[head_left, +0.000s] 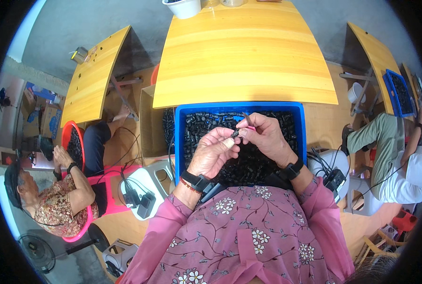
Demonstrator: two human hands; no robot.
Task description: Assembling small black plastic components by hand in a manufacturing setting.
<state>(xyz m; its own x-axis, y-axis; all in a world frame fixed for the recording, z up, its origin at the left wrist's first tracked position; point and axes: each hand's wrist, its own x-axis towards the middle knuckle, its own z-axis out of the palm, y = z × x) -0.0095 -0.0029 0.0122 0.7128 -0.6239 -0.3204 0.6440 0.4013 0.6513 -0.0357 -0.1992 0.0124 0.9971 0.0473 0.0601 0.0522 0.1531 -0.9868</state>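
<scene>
In front of my lap, a blue plastic bin holds a heap of small black cylindrical parts. Above it my left hand pinches one small black part between thumb and fingertips. My right hand meets it there, its fingers closed round a slim tool with a pink section and a thin brownish end pointing away from me. The fingertips of both hands nearly touch at the part. What kind of tool it is cannot be made out.
A yellow wooden table overhangs the bin's far edge, with a white tub at its far end. Cables and black adapters lie on a white stool at left and another stool at right. Co-workers sit on both sides.
</scene>
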